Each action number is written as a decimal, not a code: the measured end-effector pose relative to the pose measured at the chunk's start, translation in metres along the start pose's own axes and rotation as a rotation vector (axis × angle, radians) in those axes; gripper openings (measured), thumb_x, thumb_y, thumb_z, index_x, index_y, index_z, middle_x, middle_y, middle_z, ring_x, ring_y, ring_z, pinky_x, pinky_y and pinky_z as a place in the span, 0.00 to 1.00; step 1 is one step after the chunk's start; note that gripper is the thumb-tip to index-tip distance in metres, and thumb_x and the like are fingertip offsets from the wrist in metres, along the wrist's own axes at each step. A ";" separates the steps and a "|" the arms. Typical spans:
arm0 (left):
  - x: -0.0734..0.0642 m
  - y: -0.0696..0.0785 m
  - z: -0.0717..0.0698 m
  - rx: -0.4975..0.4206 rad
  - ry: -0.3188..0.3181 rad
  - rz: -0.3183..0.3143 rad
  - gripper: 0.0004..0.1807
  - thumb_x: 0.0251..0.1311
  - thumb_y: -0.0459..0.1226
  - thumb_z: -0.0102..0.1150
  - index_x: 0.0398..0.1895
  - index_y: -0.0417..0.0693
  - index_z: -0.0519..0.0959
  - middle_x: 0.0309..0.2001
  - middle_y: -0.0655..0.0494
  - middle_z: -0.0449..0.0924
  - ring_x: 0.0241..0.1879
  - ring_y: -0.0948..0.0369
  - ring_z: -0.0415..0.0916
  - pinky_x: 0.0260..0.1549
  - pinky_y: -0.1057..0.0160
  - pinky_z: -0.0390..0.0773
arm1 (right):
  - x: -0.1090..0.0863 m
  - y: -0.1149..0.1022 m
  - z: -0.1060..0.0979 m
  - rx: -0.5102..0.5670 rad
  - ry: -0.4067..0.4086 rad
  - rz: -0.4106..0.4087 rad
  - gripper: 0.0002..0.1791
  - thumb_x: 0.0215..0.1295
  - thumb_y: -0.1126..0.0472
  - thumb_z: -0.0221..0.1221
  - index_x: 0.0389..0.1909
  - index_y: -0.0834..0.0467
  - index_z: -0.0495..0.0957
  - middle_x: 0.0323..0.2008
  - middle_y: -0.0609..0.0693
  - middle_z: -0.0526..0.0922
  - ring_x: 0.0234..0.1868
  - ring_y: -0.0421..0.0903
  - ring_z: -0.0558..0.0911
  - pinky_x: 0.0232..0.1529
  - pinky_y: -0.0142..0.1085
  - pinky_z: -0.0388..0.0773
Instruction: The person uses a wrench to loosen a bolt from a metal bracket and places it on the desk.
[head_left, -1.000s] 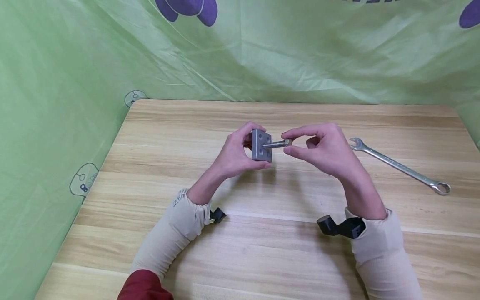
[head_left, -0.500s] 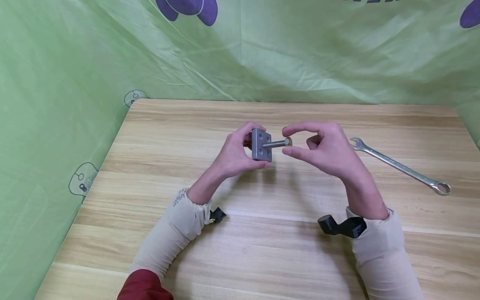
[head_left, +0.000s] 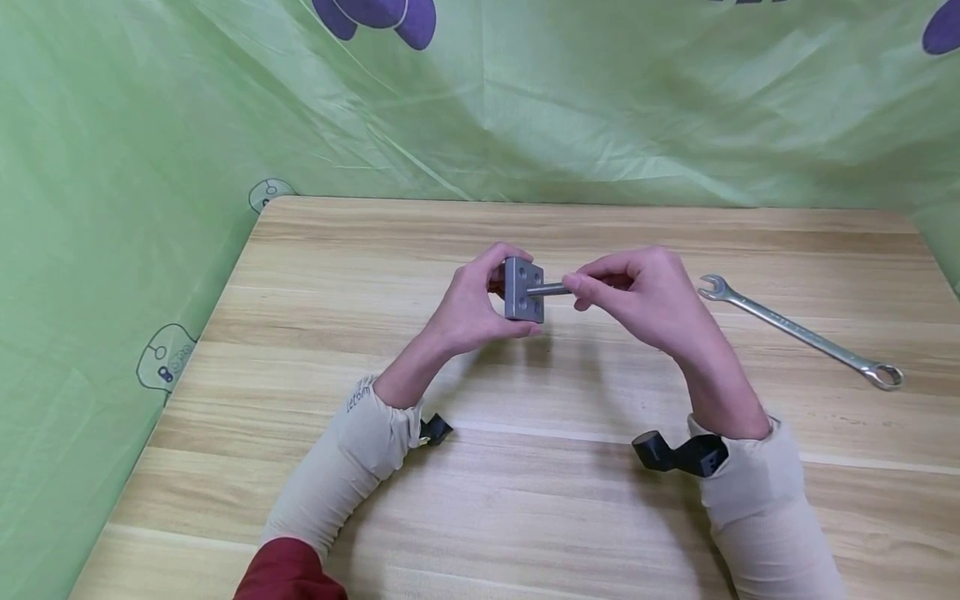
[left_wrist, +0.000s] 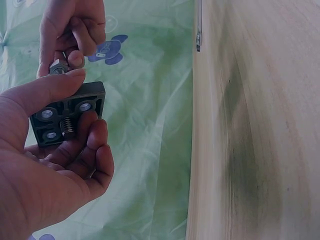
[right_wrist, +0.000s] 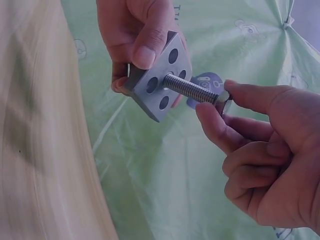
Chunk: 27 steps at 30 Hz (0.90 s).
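Note:
My left hand [head_left: 476,304] grips a square grey metal plate [head_left: 516,287] by its edges, above the table. Holes sit near the plate's corners, and a hex bolt [right_wrist: 192,89] runs through its centre. In the left wrist view the threaded end of the bolt [left_wrist: 67,127] pokes out of the plate's ribbed back, beside the left fingers. A long stretch of thread shows between the plate's flat face and the bolt head [right_wrist: 223,102]. My right hand [head_left: 637,292] pinches that head between thumb and fingers; in the head view the fingers hide it.
A combination wrench [head_left: 798,333] lies on the wooden table [head_left: 525,517], right of my right hand. Green printed cloth [head_left: 600,125] hangs behind the table and along its left side. Black wrist cameras [head_left: 678,454] stick out from both sleeves.
The right fingers were spread apart around the bolt head half a second ago; now they have closed on it and turned. The left hand and the plate have stayed in place.

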<state>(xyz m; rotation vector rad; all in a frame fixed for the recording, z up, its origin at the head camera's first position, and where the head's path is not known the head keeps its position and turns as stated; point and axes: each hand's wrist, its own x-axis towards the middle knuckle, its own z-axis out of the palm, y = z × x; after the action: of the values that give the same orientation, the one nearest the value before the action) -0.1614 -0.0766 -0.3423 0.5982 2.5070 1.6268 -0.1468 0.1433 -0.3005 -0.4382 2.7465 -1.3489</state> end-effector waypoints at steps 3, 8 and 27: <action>0.000 0.000 0.000 0.003 -0.003 -0.003 0.38 0.34 0.30 0.78 0.54 0.46 0.71 0.44 0.47 0.81 0.37 0.54 0.79 0.47 0.45 0.78 | -0.001 0.000 -0.001 0.001 0.011 -0.029 0.10 0.58 0.53 0.67 0.38 0.52 0.87 0.29 0.48 0.88 0.15 0.36 0.66 0.18 0.32 0.61; 0.000 -0.001 -0.001 -0.001 0.000 -0.004 0.38 0.34 0.30 0.78 0.54 0.46 0.72 0.44 0.47 0.81 0.37 0.53 0.78 0.47 0.44 0.78 | -0.002 0.001 -0.002 -0.002 0.025 -0.115 0.10 0.54 0.59 0.70 0.39 0.50 0.87 0.19 0.41 0.76 0.12 0.35 0.53 0.12 0.31 0.53; 0.000 0.000 -0.001 -0.004 0.000 -0.014 0.39 0.34 0.30 0.78 0.55 0.46 0.71 0.44 0.46 0.81 0.37 0.53 0.79 0.47 0.44 0.77 | -0.002 0.001 -0.003 0.044 0.042 -0.101 0.11 0.56 0.55 0.69 0.40 0.51 0.85 0.22 0.39 0.80 0.10 0.34 0.57 0.11 0.30 0.56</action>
<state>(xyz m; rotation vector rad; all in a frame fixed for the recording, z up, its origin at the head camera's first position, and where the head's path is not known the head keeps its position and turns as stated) -0.1616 -0.0775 -0.3422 0.5783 2.5014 1.6267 -0.1456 0.1466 -0.2999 -0.5583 2.7566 -1.4543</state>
